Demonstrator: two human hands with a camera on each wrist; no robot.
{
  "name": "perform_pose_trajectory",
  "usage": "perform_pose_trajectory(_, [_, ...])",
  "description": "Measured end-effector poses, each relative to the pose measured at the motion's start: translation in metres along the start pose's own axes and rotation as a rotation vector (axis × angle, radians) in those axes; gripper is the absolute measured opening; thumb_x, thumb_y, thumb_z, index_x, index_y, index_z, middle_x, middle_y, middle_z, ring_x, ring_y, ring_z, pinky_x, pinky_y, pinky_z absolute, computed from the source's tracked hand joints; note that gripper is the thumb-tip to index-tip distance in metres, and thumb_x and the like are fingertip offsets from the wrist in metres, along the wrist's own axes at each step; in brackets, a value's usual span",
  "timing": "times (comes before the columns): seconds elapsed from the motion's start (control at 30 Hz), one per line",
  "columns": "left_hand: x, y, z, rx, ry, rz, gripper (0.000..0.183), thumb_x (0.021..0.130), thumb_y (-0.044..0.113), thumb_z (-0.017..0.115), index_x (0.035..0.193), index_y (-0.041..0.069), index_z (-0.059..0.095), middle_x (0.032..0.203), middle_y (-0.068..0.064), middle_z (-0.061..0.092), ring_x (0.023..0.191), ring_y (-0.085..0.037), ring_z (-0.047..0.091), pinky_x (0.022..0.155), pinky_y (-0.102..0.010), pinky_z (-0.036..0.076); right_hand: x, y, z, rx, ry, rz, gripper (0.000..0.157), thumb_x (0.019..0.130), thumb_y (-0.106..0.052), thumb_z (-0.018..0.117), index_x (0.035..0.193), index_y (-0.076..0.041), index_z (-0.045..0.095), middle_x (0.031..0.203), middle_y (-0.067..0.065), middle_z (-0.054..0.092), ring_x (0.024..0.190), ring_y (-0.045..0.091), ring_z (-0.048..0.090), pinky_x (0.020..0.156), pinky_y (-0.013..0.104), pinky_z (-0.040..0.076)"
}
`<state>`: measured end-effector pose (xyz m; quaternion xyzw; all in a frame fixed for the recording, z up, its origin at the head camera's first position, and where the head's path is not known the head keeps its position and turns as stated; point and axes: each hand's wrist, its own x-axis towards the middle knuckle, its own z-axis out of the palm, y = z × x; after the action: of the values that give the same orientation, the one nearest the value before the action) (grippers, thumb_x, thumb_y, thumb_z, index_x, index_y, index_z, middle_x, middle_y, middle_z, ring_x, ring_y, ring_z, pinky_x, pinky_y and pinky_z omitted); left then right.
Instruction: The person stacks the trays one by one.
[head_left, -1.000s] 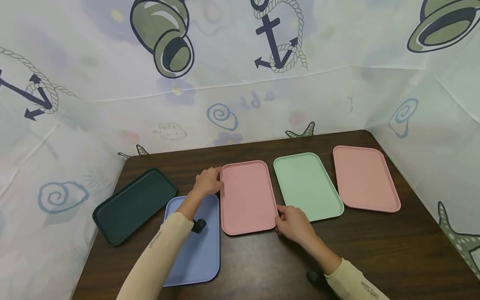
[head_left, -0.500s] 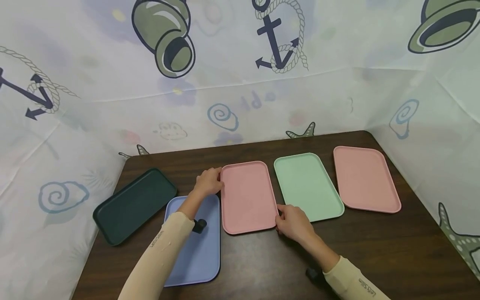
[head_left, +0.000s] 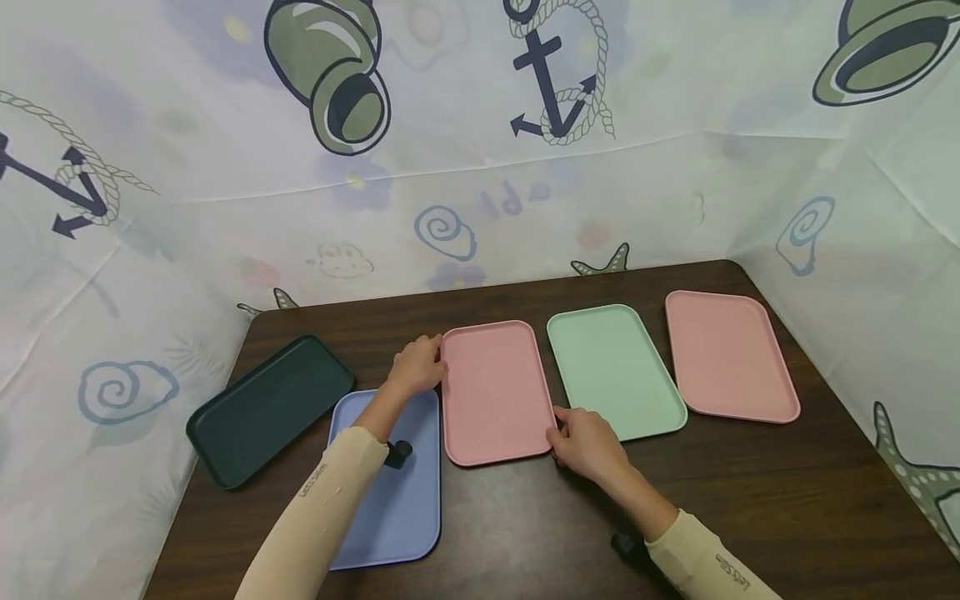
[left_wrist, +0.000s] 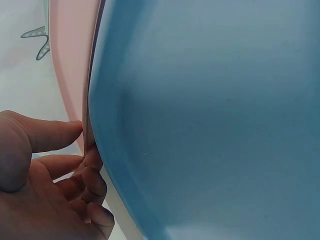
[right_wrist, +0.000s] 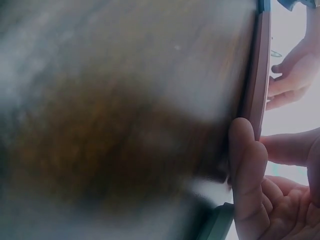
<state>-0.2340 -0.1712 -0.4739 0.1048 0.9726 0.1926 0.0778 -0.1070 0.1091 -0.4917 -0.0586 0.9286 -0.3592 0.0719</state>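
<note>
A pink tray [head_left: 497, 396] lies in the middle of the row, held at its edges by both hands. My left hand [head_left: 417, 364] grips its left side near the far corner; in the left wrist view the thumb [left_wrist: 55, 134] presses the pink rim while other fingers curl beside it. At the near right corner my right hand [head_left: 588, 446] pinches the rim, with thumb and fingers on opposite sides in the right wrist view. The blue tray [head_left: 397, 508] sits under my left forearm. A light green tray [head_left: 618, 372] is just beyond my right hand.
A dark green tray [head_left: 270, 412] lies slanted at the far left. A second pink tray [head_left: 732, 357] is at the far right, close against the light green one. The brown wooden table [head_left: 750, 517] is bordered by a printed cloth [head_left: 465, 150] at the back and sides.
The near edge of the middle pink tray has shifted very slightly away from me. Both hands keep their hold on it, and the other trays stay in place.
</note>
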Motion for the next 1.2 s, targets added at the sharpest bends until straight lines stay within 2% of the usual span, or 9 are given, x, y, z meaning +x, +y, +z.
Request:
perform_pose_trajectory(0.13, [-0.002, 0.000, 0.000, 0.003, 0.021, 0.034, 0.028, 0.092, 0.011, 0.054, 0.116, -0.001, 0.062, 0.099, -0.018, 0.060, 0.087, -0.033, 0.058, 0.071, -0.052, 0.046, -0.002, 0.000, 0.000, 0.003, 0.014, 0.003, 0.047, 0.090, -0.015, 0.064, 0.131, 0.008, 0.058, 0.050, -0.011, 0.053, 0.046, 0.008, 0.050, 0.046, 0.029, 0.038])
perform_pose_trajectory(0.37, [-0.018, 0.001, -0.006, -0.048, 0.080, 0.062, 0.051, 0.096, 0.016, 0.057, 0.141, -0.006, 0.047, 0.115, -0.021, 0.059, 0.091, -0.031, 0.056, 0.074, -0.049, 0.046, -0.007, 0.002, -0.002, -0.055, 0.050, -0.011, 0.048, 0.090, -0.020, 0.067, 0.129, 0.006, 0.060, 0.057, -0.009, 0.053, 0.049, 0.009, 0.046, 0.047, 0.029, 0.036])
perform_pose_trajectory(0.57, [-0.060, 0.006, -0.023, -0.169, 0.231, 0.125, 0.056, 0.095, 0.014, 0.062, 0.146, 0.001, 0.044, 0.119, -0.015, 0.060, 0.079, -0.023, 0.050, 0.066, -0.038, 0.042, -0.016, 0.001, -0.007, -0.074, 0.163, -0.036, 0.037, 0.089, -0.021, 0.070, 0.122, -0.003, 0.068, 0.056, -0.010, 0.050, 0.048, 0.008, 0.044, 0.045, 0.029, 0.035])
perform_pose_trajectory(0.67, [-0.088, 0.004, -0.027, -0.191, 0.320, 0.157, 0.055, 0.093, 0.012, 0.064, 0.145, 0.002, 0.047, 0.116, -0.014, 0.061, 0.079, -0.024, 0.051, 0.067, -0.037, 0.042, -0.020, -0.003, -0.008, -0.061, 0.212, -0.074, 0.028, 0.089, -0.019, 0.071, 0.114, -0.007, 0.073, 0.057, -0.012, 0.050, 0.050, 0.007, 0.043, 0.048, 0.029, 0.036])
perform_pose_trajectory(0.73, [-0.108, 0.001, -0.029, -0.178, 0.367, 0.156, 0.054, 0.093, 0.012, 0.065, 0.143, 0.003, 0.049, 0.114, -0.013, 0.062, 0.079, -0.025, 0.052, 0.066, -0.037, 0.042, -0.024, -0.009, -0.005, -0.036, 0.204, -0.104, 0.022, 0.088, -0.019, 0.071, 0.107, -0.008, 0.075, 0.058, -0.013, 0.050, 0.050, 0.005, 0.044, 0.049, 0.027, 0.038])
perform_pose_trajectory(0.87, [-0.146, -0.011, -0.030, -0.141, 0.409, 0.113, 0.051, 0.092, 0.012, 0.066, 0.141, 0.006, 0.052, 0.110, -0.007, 0.063, 0.078, -0.024, 0.051, 0.062, -0.034, 0.040, -0.034, -0.024, 0.007, 0.037, 0.108, -0.178, 0.011, 0.090, -0.017, 0.070, 0.095, -0.011, 0.076, 0.057, -0.018, 0.055, 0.048, -0.003, 0.048, 0.052, 0.023, 0.043])
perform_pose_trajectory(1.0, [-0.186, -0.030, -0.029, -0.102, 0.419, 0.037, 0.048, 0.091, 0.010, 0.069, 0.137, 0.005, 0.057, 0.105, -0.005, 0.064, 0.073, -0.015, 0.049, 0.059, -0.030, 0.039, -0.042, -0.041, 0.024, 0.112, -0.033, -0.233, 0.009, 0.091, -0.019, 0.068, 0.090, -0.013, 0.075, 0.054, -0.020, 0.056, 0.047, -0.006, 0.051, 0.056, 0.021, 0.045])
perform_pose_trajectory(1.1, [-0.215, -0.046, -0.027, -0.066, 0.367, -0.096, 0.045, 0.092, 0.012, 0.067, 0.134, 0.001, 0.057, 0.104, -0.008, 0.064, 0.067, -0.010, 0.047, 0.054, -0.028, 0.038, -0.046, -0.052, 0.037, 0.150, -0.139, -0.235, 0.011, 0.091, -0.020, 0.067, 0.091, -0.013, 0.075, 0.052, -0.020, 0.056, 0.046, -0.005, 0.051, 0.053, 0.021, 0.044])
perform_pose_trajectory(1.2, [-0.237, -0.061, -0.023, -0.034, 0.263, -0.276, 0.043, 0.094, 0.014, 0.062, 0.133, -0.003, 0.056, 0.103, -0.011, 0.063, 0.067, -0.013, 0.051, 0.055, -0.032, 0.041, -0.049, -0.062, 0.048, 0.183, -0.212, -0.210, 0.014, 0.091, -0.022, 0.068, 0.093, -0.011, 0.076, 0.052, -0.018, 0.058, 0.044, -0.005, 0.053, 0.051, 0.019, 0.044])
